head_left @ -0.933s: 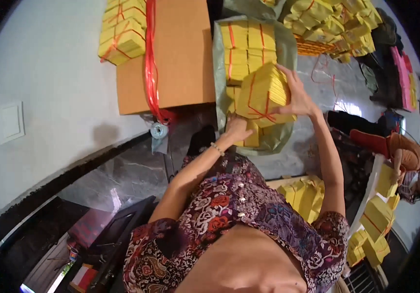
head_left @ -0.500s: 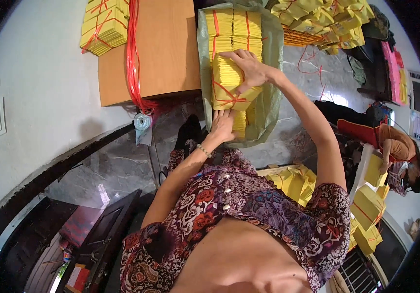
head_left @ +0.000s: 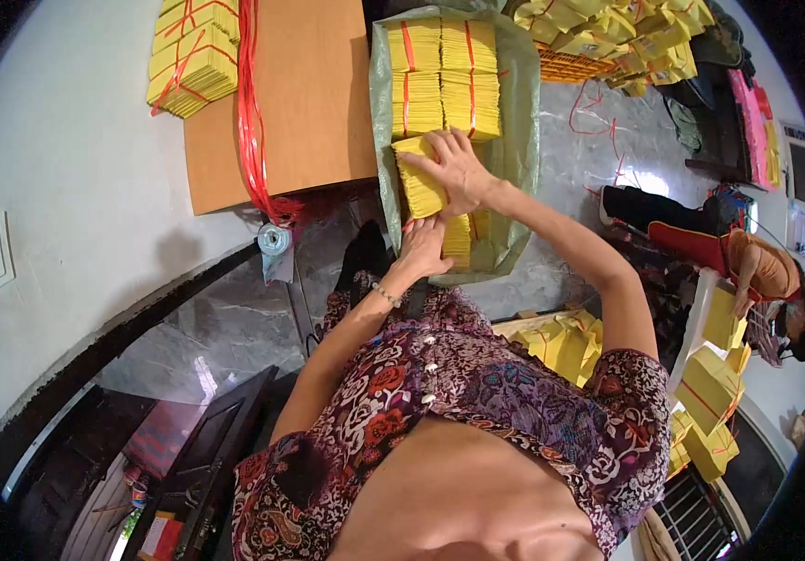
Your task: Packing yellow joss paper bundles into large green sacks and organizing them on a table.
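A bundle of yellow paper packets (head_left: 418,190) sits slightly askew in a pale green sack (head_left: 518,201). My right hand (head_left: 464,176) is closed over its top and right side, thumb and fingers apart across it. At its near end my left hand (head_left: 421,251) reaches in with stretched fingers, the fingertips touching its lower edge. Beyond lie several more yellow bundles (head_left: 418,98) in two columns, tied with red string. Part of another yellow bundle (head_left: 457,243) shows just right of my left hand.
Left of the sack is a wooden table (head_left: 309,103) with tied yellow bundles (head_left: 195,70) and hanging red strings (head_left: 251,112). An orange crate (head_left: 575,67) heaped with yellow packets stands at the far right. Another person (head_left: 762,271) is at the right, near more yellow bundles (head_left: 709,393).
The held bundle has turned down into the sack, so its red-tied face no longer shows. My right hand has moved slightly nearer with it; the left hand stays at its near end.
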Motion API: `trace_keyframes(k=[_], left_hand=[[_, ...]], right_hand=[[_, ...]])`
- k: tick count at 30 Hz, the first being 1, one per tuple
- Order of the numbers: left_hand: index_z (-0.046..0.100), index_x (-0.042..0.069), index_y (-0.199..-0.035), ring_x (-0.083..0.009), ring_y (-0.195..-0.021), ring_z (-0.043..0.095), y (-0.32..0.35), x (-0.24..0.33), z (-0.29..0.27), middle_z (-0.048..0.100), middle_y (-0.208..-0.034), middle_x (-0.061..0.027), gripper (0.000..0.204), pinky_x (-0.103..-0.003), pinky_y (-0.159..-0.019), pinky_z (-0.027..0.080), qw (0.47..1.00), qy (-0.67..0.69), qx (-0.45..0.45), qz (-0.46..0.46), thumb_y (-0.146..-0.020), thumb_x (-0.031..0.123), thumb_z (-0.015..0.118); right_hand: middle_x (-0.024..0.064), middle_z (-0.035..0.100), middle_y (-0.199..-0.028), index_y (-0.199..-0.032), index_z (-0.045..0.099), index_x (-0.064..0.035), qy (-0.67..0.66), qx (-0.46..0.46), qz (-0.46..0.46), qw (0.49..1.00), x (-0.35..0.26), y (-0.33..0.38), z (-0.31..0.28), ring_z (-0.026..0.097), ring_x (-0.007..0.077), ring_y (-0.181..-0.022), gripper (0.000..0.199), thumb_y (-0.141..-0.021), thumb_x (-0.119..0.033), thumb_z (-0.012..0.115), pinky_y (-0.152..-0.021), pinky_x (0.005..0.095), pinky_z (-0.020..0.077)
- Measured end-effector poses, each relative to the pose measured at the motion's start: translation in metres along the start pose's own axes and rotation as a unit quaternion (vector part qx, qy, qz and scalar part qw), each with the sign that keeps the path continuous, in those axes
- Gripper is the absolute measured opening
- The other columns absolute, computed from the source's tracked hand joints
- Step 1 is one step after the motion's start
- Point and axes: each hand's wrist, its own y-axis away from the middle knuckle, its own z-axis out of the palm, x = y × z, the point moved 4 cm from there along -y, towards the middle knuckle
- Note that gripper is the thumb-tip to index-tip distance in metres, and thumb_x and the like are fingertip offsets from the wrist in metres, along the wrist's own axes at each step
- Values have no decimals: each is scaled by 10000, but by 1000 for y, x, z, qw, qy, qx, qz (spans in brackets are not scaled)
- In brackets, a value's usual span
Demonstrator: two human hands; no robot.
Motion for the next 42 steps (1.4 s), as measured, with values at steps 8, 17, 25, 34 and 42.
trace_keyframes(k=[8, 17, 25, 34, 42], left_hand=[[387, -46, -1282, -352, -1207, 358, 2, 10, -12, 428, -1250, -202, 883, -456, -1073, 220, 1000, 7, -7, 0, -613, 381, 775], [332, -34, -1328, -349, -1243, 316, -1, 16, -15, 387, -1290, -191, 922, -464, -1077, 217, 1000, 9, -7, 12, -625, 346, 791], [397, -53, -1297, -359, -1253, 316, 5, 14, -33, 423, -1287, -208, 741, -436, -1063, 281, 999, 6, 26, 42, -705, 246, 728], [405, -80, -1282, -369, -1231, 336, 20, 1, -49, 415, -1299, -202, 676, -436, -1042, 317, 999, -27, -14, 28, -740, 197, 701], [375, -93, -1298, -384, -1224, 327, 14, 0, -47, 414, -1299, -225, 713, -425, -1045, 306, 1000, -24, -17, 11, -736, 204, 697]], right_hand=[[232, 381, -1226, -1400, 278, -225, -31, 69, 17, 997, 6, -6, 29, 348, 420, -1206, 1147, -399, -355, 825, -1034, 592, 207], [248, 299, -1372, -1408, 277, -186, -53, 75, 0, 996, 20, -8, 51, 264, 415, -1295, 1142, -445, -442, 834, -1058, 591, 189], [234, 342, -1378, -1347, 346, 25, -227, 278, 327, 874, 32, 68, 98, 299, 381, -1302, 598, -889, -298, 556, -1053, 431, 292], [144, 461, -1342, -1337, 388, 37, -757, 183, 410, 474, 25, 80, 171, 453, 238, -1222, 603, -992, -441, 261, -1046, 334, 323], [85, 604, -1180, -1291, 489, -73, -797, 60, 479, 362, -14, 87, 164, 595, 200, -1036, 529, -990, -432, 243, -924, 338, 458]])
